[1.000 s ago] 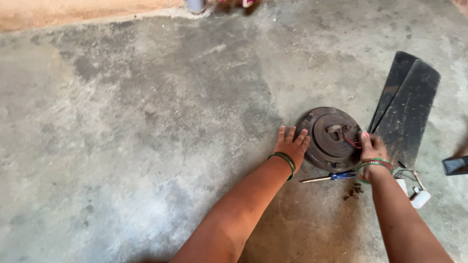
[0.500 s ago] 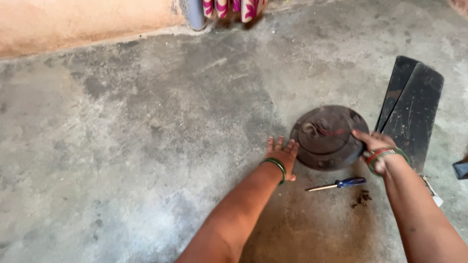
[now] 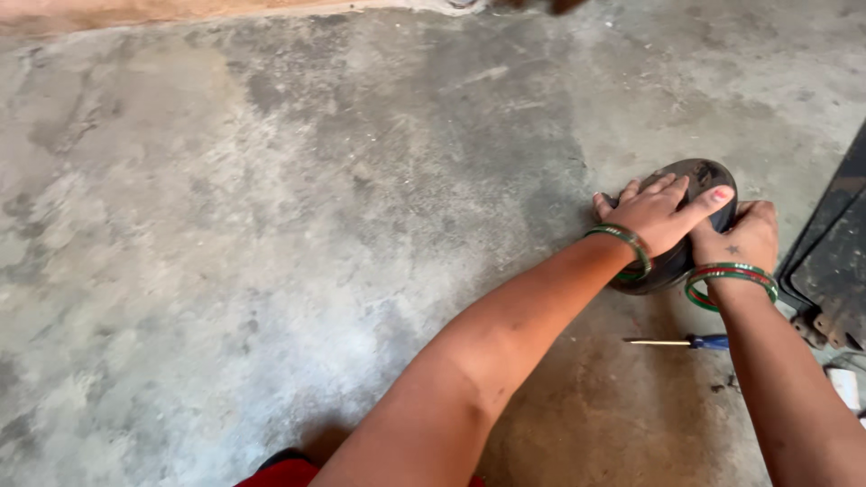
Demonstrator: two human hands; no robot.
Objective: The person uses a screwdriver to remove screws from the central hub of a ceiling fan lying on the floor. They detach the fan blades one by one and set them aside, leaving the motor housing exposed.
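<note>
1. Left hand (image 3: 663,216): I see it spread flat atop the round dark metal motor housing (image 3: 699,180) on the grey concrete floor (image 3: 316,225)
2. Right hand (image 3: 744,239) grips its near rim
3. Blue-handled screwdriver (image 3: 681,342) lies just beside

Left hand (image 3: 663,216) lies flat on the round dark motor (image 3: 699,180). Right hand (image 3: 744,239) grips its edge. A screwdriver (image 3: 681,342) lies below the fingers.

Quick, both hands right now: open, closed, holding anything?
Left hand: open, fingers spread flat on top of the dark round motor housing.
Right hand: curled around the housing's right edge, gripping it.
</note>
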